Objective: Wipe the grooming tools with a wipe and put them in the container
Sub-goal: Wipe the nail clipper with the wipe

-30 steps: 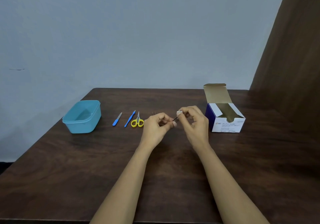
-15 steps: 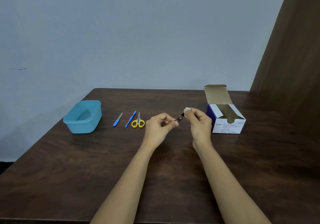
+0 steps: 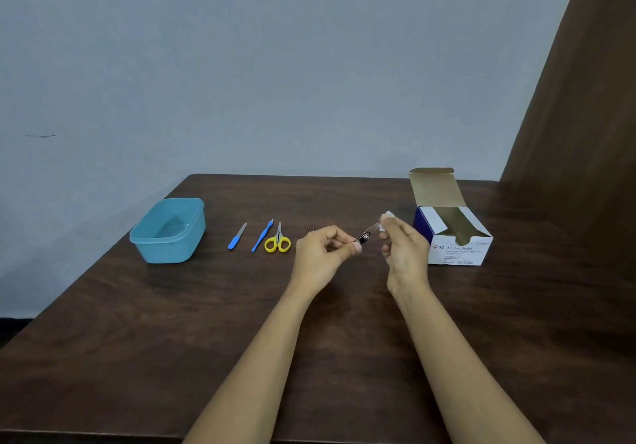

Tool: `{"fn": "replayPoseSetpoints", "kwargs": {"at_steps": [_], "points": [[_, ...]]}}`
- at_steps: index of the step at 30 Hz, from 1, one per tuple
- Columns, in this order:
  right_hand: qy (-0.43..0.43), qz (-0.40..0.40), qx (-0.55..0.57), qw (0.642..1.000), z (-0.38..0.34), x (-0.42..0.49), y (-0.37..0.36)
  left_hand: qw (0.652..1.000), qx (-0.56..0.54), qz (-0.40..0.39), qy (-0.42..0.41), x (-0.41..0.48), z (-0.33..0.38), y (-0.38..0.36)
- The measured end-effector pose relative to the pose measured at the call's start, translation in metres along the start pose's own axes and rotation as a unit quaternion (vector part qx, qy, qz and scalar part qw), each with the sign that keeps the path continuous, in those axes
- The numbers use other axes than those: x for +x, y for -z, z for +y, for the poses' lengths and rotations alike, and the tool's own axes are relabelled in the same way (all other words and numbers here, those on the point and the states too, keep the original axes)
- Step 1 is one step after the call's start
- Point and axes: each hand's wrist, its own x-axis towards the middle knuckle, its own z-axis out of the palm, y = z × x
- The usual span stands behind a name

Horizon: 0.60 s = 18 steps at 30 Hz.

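Observation:
My left hand (image 3: 323,251) pinches a small metal nail clipper (image 3: 363,237) above the middle of the dark wooden table (image 3: 137,333). My right hand (image 3: 401,251) pinches a white wipe (image 3: 386,218) at the clipper's far tip. To the left lie a blue nail file (image 3: 237,236), a blue cuticle tool (image 3: 262,235) and yellow-handled scissors (image 3: 277,241). A thin dark tweezer-like tool (image 3: 309,226) shows just behind my left hand. The light blue container (image 3: 168,230) stands open at the far left, and it looks empty.
An open box of alcohol swabs (image 3: 451,233) stands right of my right hand, its lid flap up. A brown panel (image 3: 578,134) rises along the table's right side. A pale wall lies behind the table's far edge.
My right hand has slid the wipe to the right along the clipper, from close against my left hand out to its tip. More of the clipper now shows between the hands.

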Motion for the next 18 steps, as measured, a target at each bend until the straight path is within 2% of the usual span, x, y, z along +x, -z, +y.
{"fn": "replayPoseSetpoints", "kwargs": {"at_steps": [2, 5, 7, 11, 18], "points": [[-0.002, 0.023, 0.055, 0.998, -0.004, 0.006, 0.005, 1.0, -0.006, 0.004, 0.014, 0.0, -0.002, 0.001], [0.063, 0.037, 0.007, 0.997, -0.006, 0.009, 0.011, 0.997, -0.052, 0.015, 0.056, -0.002, -0.002, 0.003], [0.126, 0.014, -0.033, 0.991, -0.004, 0.005, 0.01, 0.992, -0.095, 0.036, 0.078, -0.003, -0.002, 0.004], [0.251, -0.025, -0.178, 0.951, 0.002, -0.002, 0.003, 0.98, -0.153, 0.076, 0.1, -0.003, -0.001, 0.005], [0.337, -0.094, -0.314, 0.883, 0.012, -0.012, 0.002, 0.988, -0.115, 0.056, 0.082, -0.005, 0.0, 0.001]]}}
